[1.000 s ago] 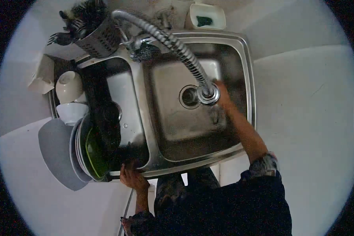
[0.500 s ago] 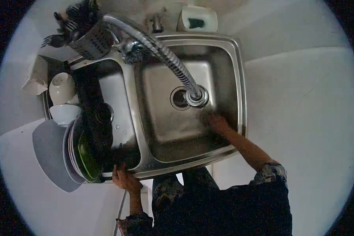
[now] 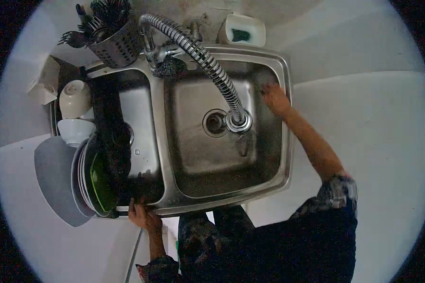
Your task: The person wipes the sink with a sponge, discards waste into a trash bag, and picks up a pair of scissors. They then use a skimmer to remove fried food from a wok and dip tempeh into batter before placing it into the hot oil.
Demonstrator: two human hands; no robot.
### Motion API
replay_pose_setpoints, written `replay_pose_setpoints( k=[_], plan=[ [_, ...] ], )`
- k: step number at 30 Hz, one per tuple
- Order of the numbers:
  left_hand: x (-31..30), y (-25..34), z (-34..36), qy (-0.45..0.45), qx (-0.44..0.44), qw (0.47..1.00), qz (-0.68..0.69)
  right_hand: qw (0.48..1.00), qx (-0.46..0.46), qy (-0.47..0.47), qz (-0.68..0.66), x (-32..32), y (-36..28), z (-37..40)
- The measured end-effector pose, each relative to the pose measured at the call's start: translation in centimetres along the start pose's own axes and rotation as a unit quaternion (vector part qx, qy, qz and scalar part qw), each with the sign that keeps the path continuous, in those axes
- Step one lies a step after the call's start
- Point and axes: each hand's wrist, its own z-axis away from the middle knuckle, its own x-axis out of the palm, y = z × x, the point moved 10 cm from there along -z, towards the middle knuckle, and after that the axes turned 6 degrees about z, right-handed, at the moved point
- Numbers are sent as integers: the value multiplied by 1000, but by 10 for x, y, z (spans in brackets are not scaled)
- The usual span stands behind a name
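In the right basin of the steel sink, my right hand is at the right wall near the back corner. Its fingertips are blurred, and whether anything is under them cannot be made out. My left hand rests on the front rim below the left basin, fingers apart and holding nothing. A ribbed metal hose arches over the right basin, its round head hanging beside the drain.
A dark rack at the left holds a green plate, other plates, a white bowl and a cream cup. Behind stand a cutlery holder and a white dish with a green scrubber.
My right hand has moved from the front right part of the basin to its back right. The view has shifted slightly. My left hand stays at the front rim.
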Motion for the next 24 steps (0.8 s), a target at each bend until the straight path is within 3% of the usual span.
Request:
replay_pose_setpoints(
  k=[1,3,4,7,9,11,13,14,15,16,17,19,20,22,23,24],
  plan=[
    [5,-7,2,-29,-39,998,31,999,-8,-23,31,31,7,20],
    [-1,3,0,-7,-19,1000,9,948,168,-38,-267,23,0,81],
    [-6,8,-2,19,-4,1000,-12,948,169,-37,-267,15,-21,106],
    [-11,21,-6,35,45,998,-4,933,235,-190,-194,26,-66,186],
    [-12,22,-5,40,29,998,38,954,196,-163,-156,25,-93,216],
    [-10,16,-4,47,12,996,76,971,154,-135,-121,12,-105,210],
    [-17,15,0,133,49,988,57,955,143,-189,-176,20,-90,183],
    [-19,15,0,134,48,988,57,946,136,-215,-202,21,-78,159],
    [-14,15,-1,87,38,994,53,934,128,-242,-229,23,-68,138],
    [-8,13,-1,37,27,998,46,947,134,-234,-172,23,-58,107],
    [-10,14,-1,36,25,998,44,958,139,-225,-115,26,-55,75],
    [-12,17,-5,42,17,999,2,963,127,-177,-161,34,-59,39],
    [-12,23,-8,40,16,999,-2,962,125,-179,-165,46,-61,45],
    [-16,11,-11,60,-77,984,148,972,125,-81,-182,63,-69,65],
    [-15,7,-9,57,-78,985,144,937,242,-162,-195,104,-63,88],
    [-11,8,-6,34,-41,992,115,965,126,-225,-36,124,-87,118]
  ],
)
